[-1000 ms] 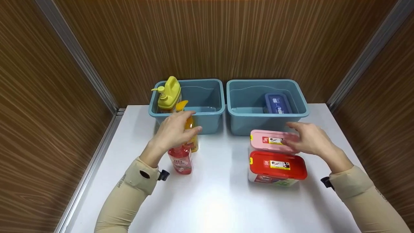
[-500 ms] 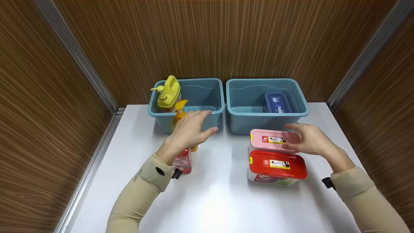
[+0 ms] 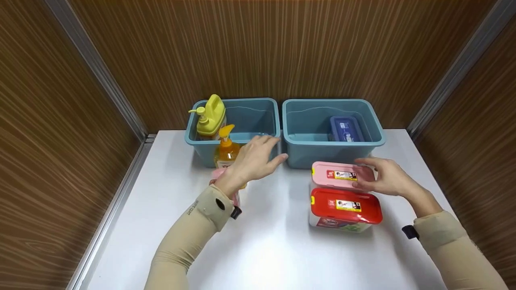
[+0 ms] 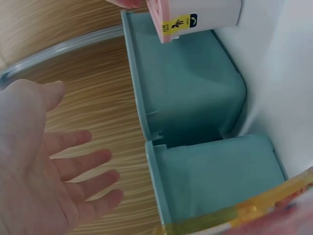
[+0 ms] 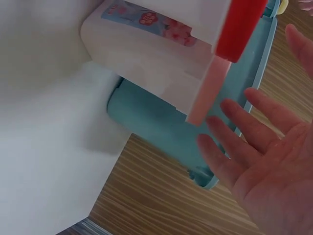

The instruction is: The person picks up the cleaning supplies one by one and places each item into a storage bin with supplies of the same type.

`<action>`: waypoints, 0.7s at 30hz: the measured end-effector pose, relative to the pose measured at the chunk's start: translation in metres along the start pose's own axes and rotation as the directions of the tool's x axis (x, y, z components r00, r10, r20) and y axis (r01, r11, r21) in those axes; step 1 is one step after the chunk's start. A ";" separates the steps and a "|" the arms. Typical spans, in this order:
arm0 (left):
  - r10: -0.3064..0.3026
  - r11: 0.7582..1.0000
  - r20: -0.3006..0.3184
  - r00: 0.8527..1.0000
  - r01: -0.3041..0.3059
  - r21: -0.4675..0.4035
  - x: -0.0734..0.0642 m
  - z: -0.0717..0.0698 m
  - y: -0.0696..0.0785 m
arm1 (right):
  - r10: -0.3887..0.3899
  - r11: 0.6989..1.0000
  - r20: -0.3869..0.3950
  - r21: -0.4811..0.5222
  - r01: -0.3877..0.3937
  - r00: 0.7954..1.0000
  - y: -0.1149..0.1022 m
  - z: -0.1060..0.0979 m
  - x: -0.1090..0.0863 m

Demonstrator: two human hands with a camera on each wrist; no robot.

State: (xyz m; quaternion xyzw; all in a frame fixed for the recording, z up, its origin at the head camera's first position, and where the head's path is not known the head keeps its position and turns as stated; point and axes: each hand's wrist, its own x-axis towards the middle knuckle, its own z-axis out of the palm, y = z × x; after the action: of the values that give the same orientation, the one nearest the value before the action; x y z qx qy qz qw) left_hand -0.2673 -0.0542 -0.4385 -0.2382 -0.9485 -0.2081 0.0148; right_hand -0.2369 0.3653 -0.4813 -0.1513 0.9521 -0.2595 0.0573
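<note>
My left hand [image 3: 254,161] hovers with its fingers spread over the table, in front of the left bin; nothing is in it. Beneath and beside it stand an orange pump bottle [image 3: 227,151] and a red-pink bottle [image 3: 219,174], partly covered by the hand and wrist. At the right end of the pink-lidded box [image 3: 322,175], my right hand [image 3: 389,177] is held with parted fingers. The right wrist view shows those fingers extended close to the pink lid [image 5: 210,93]. Right in front of that box is a red-lidded box [image 3: 342,205].
Two blue-green bins stand side by side at the back. A yellow pump jug [image 3: 211,119] is in the left bin [image 3: 258,100]. The right bin [image 3: 326,101] holds a dark blue box [image 3: 346,129]. Wood-grain walls [image 3: 258,48] enclose the white table [image 3: 266,249].
My left hand has moved rightward, from above the bottles toward the middle, uncovering the orange pump bottle. My right hand has hardly shifted beside the pink-lidded box.
</note>
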 end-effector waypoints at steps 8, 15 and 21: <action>0.025 1.000 -0.029 0.999 -0.025 0.003 0.015 0.013 0.003 | 0.011 0.999 0.004 0.047 -0.011 1.000 0.005 0.002 -0.002; 0.035 0.999 -0.051 0.998 -0.033 0.043 0.027 0.027 0.007 | -0.016 0.998 -0.007 0.055 0.016 1.000 0.009 0.003 -0.002; 0.037 0.998 -0.066 0.997 -0.034 0.047 0.036 0.037 0.010 | 0.000 0.997 0.006 0.071 0.000 1.000 0.010 0.002 -0.001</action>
State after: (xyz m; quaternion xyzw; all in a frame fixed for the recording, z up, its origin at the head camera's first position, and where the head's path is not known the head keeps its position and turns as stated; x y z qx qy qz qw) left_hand -0.2920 -0.0152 -0.4641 -0.2477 -0.9476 -0.1940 0.0559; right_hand -0.2384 0.3731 -0.4884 -0.1499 0.9421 -0.2928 0.0653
